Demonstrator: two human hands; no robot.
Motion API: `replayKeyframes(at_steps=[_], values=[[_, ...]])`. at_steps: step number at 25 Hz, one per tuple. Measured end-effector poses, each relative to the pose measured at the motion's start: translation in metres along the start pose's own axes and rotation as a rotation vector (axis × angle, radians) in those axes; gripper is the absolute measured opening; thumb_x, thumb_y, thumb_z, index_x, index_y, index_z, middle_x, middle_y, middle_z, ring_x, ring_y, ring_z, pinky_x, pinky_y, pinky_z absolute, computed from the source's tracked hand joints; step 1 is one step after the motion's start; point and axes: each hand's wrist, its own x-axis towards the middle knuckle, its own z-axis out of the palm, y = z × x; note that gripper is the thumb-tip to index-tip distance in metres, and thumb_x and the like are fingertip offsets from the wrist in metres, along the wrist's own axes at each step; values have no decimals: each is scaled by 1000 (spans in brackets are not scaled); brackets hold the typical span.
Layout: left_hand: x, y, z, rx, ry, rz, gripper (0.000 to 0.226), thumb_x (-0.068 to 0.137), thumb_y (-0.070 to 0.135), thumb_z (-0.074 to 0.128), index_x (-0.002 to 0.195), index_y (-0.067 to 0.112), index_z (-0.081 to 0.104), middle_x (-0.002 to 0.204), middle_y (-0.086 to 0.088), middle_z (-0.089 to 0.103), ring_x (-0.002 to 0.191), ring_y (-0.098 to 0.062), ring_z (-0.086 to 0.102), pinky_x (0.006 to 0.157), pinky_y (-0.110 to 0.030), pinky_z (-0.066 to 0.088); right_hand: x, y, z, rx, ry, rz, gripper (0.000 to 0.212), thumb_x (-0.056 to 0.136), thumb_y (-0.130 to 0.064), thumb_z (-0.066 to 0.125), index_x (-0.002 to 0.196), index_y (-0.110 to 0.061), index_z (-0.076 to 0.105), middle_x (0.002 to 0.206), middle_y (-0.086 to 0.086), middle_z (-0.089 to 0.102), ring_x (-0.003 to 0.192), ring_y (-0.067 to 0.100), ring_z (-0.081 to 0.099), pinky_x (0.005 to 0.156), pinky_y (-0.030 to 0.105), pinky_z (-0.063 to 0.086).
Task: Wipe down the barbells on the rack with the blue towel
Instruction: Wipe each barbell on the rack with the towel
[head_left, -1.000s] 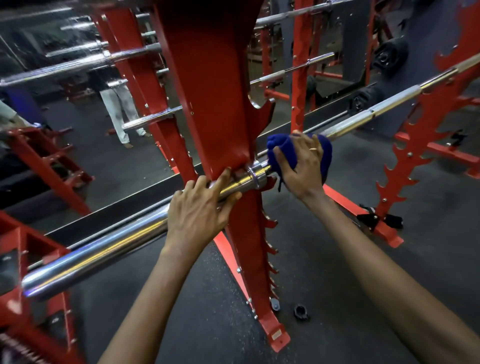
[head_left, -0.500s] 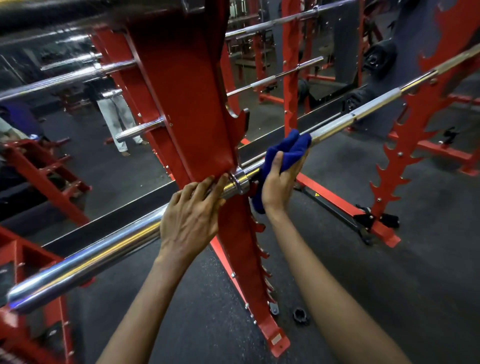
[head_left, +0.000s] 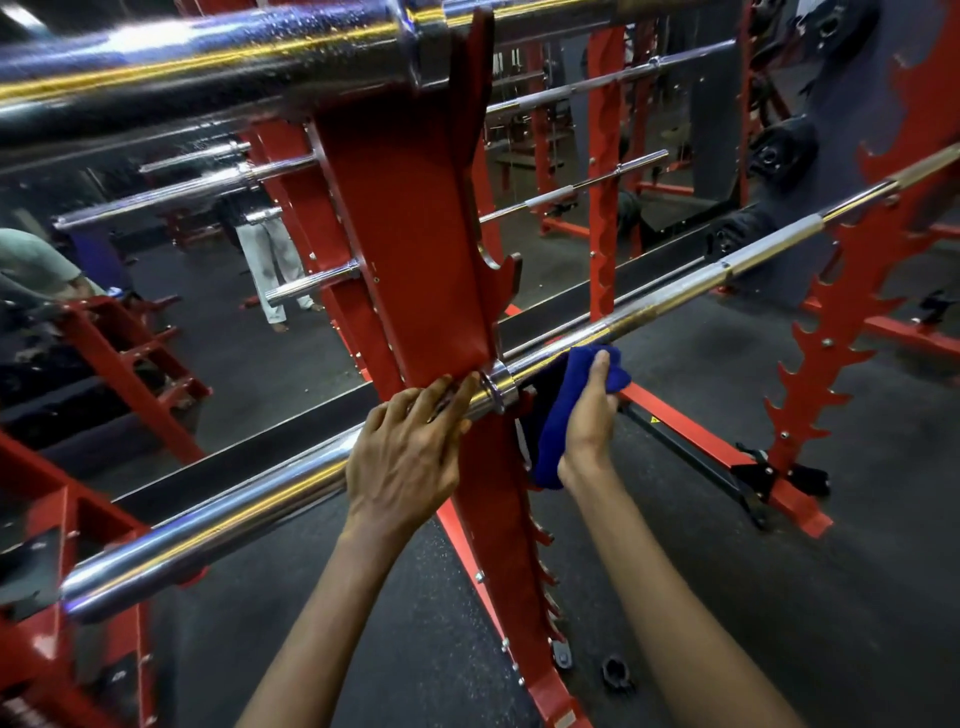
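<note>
A chrome barbell (head_left: 649, 306) lies across the red rack upright (head_left: 415, 280), running from lower left to upper right. My left hand (head_left: 405, 462) rests over the barbell's thick sleeve just left of the collar, fingers curled on it. My right hand (head_left: 589, 421) grips the blue towel (head_left: 563, 410) from below, pressed against the thin shaft right of the collar. A second barbell (head_left: 208, 57) sits on a higher hook, close to the camera at the top.
A second red toothed upright (head_left: 826, 353) holds the bar's far end. A mirror behind shows more bars and a standing person (head_left: 270, 260). A black collar clip (head_left: 616, 673) lies on the dark rubber floor by the rack's foot.
My right hand has rolled from the top of the bar to underneath it, and the towel now hangs lower beside the collar. The view has dropped under the upper barbell.
</note>
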Motion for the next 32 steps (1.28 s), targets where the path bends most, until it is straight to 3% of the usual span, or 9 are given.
replayKeyframes(at_steps=[3, 6, 10, 14, 15, 19, 23, 27, 32], values=[[0, 0, 1, 26, 19, -34, 52, 103, 52, 46, 152, 34, 44, 141, -3, 57, 119, -24, 56, 91, -39, 46, -11, 7, 6, -414, -40, -559, 51, 95, -70, 47, 134, -38, 46, 122, 9, 60, 107, 27, 61, 98, 48, 49], [-2, 2, 4, 60, 34, -26, 55, 102, 55, 46, 152, 34, 43, 138, -8, 53, 116, -28, 54, 90, -41, 47, 22, -17, 3, -865, -190, -899, 46, 100, -51, 57, 136, -23, 52, 132, 1, 57, 126, 18, 51, 112, 47, 36], [-2, -1, 4, 77, 45, -23, 53, 103, 51, 43, 153, 32, 42, 129, -10, 57, 107, -28, 55, 84, -40, 45, 69, -60, -13, -945, -69, -885, 55, 99, -45, 62, 146, -20, 47, 137, 3, 59, 133, 23, 50, 117, 56, 31], [-2, 3, 5, 58, 38, -44, 55, 102, 51, 45, 152, 31, 43, 128, -11, 57, 109, -28, 54, 86, -40, 46, 53, -50, -19, -1247, -574, -1001, 50, 105, -45, 44, 153, -33, 37, 157, -12, 41, 154, 8, 18, 126, 42, 2], [-2, 3, 4, 49, 30, -45, 54, 101, 51, 45, 152, 31, 44, 129, -10, 57, 111, -28, 54, 87, -40, 45, 62, -56, -25, -1244, -618, -1015, 49, 106, -40, 43, 154, -33, 37, 157, -13, 42, 153, 7, 19, 126, 40, 4], [3, 12, -7, -70, -25, -137, 53, 100, 58, 40, 146, 33, 52, 136, -3, 55, 121, -26, 50, 95, -39, 41, 76, -62, -17, -1195, -332, -1018, 39, 104, -42, 43, 136, -25, 57, 131, -1, 65, 132, 21, 52, 114, 42, 25], [15, 43, -4, -131, -133, -199, 71, 96, 65, 37, 152, 21, 41, 147, -3, 50, 137, -27, 39, 112, -43, 27, 70, -46, -13, -1186, -467, -1266, 35, 105, -44, 47, 123, -19, 64, 114, 0, 71, 107, 17, 62, 104, 35, 33], [14, 44, 6, -80, -93, -162, 72, 98, 57, 42, 154, 10, 38, 153, -12, 47, 144, -29, 38, 118, -43, 22, 89, -55, -23, -1009, -19, -1078, 26, 105, -40, 50, 104, -18, 64, 101, 1, 68, 102, 23, 61, 98, 34, 33], [40, 60, 13, -75, -96, -37, 72, 97, 44, 53, 155, 6, 34, 163, -13, 31, 148, -27, 35, 116, -44, 35, 96, -65, -25, -1305, -356, -1214, 41, 103, -47, 41, 115, -15, 64, 106, 5, 69, 104, 26, 61, 100, 42, 38]])
